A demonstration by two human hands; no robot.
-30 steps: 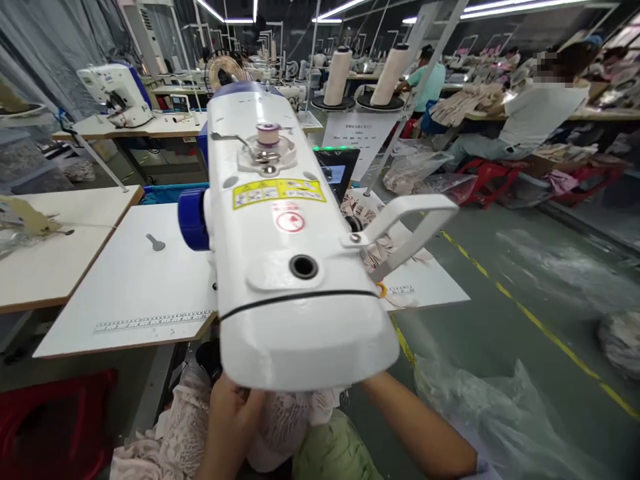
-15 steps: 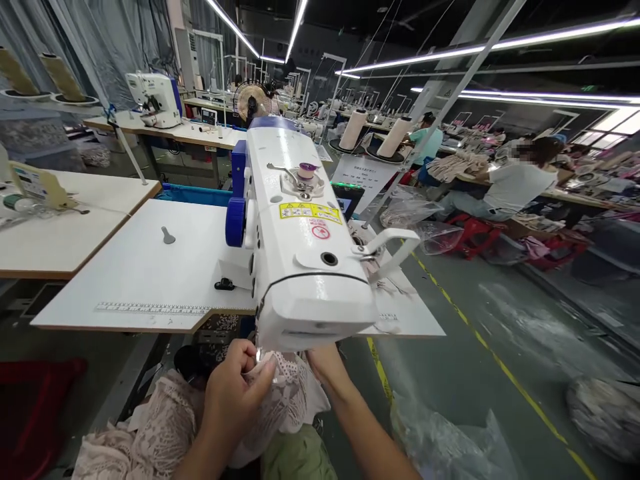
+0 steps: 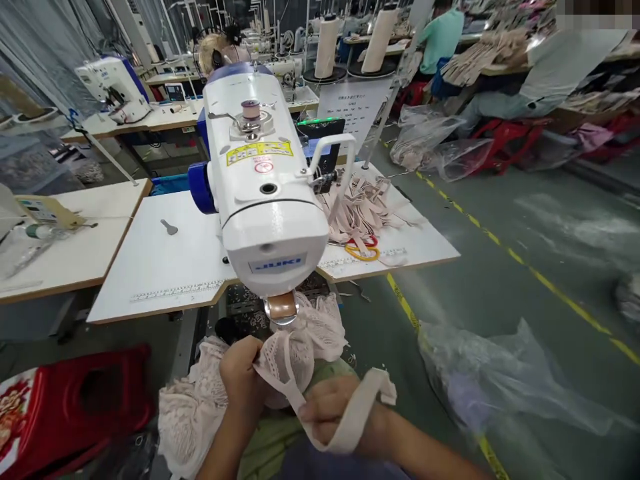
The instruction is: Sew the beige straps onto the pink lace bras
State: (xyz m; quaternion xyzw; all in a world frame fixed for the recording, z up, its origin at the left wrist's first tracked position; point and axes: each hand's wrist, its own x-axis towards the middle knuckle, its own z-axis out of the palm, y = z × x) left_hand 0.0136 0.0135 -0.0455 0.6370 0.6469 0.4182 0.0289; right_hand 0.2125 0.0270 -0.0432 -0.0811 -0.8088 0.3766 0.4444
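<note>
My left hand (image 3: 244, 381) is closed on a piece of pale pink lace fabric (image 3: 295, 340) just below the head of a white sewing machine (image 3: 260, 187). My right hand (image 3: 333, 417) is closed on a beige elastic strap (image 3: 360, 407) that loops from the lace across my wrist. More lace (image 3: 193, 413) bunches on my lap to the left. Both hands sit in front of the machine's metal foot area (image 3: 281, 309).
A white sewing table (image 3: 165, 267) carries a heap of beige straps (image 3: 357, 207) and red and yellow rings (image 3: 363, 248). A red stool (image 3: 75, 400) stands at lower left, plastic bags (image 3: 500, 387) lie on the floor at right. Other people work at tables behind.
My hands have drawn back from under the machine head toward me, pulling the lace and strap out. The view has dropped, so the front of the machine head shows.
</note>
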